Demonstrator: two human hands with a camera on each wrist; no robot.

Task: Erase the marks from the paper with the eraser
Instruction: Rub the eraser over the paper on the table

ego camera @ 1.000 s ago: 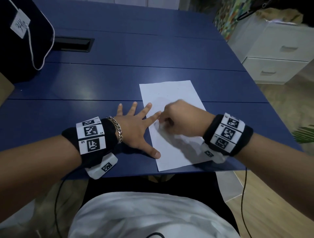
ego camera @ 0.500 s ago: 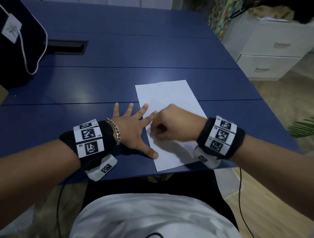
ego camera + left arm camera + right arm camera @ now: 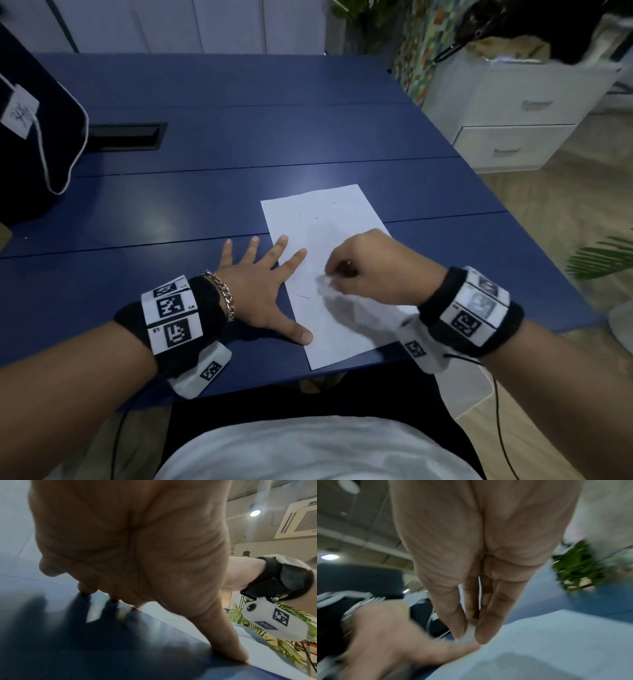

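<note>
Left hand (image 3: 260, 291) flat on the blue worktop (image 3: 239, 144), fingers (image 3: 279, 246) spread apart, thumb and two fingertips pressing on the white paper (image 3: 325, 219). Right hand (image 3: 373, 267) just beside, fingers (image 3: 489, 622) pinched tight on a small white eraser (image 3: 468, 635), touching the paper. Farther up, few faint marks (image 3: 317, 217).

1. The table (image 3: 308, 137) was smooth blue board with a soft sheen
2. The paper (image 3: 329, 219) looked thin, matt and white
3. At its 9 o'clock, a shiny metal chain bracelet (image 3: 224, 294)
4. The eraser (image 3: 469, 632) looked matt white, rubbery
</note>
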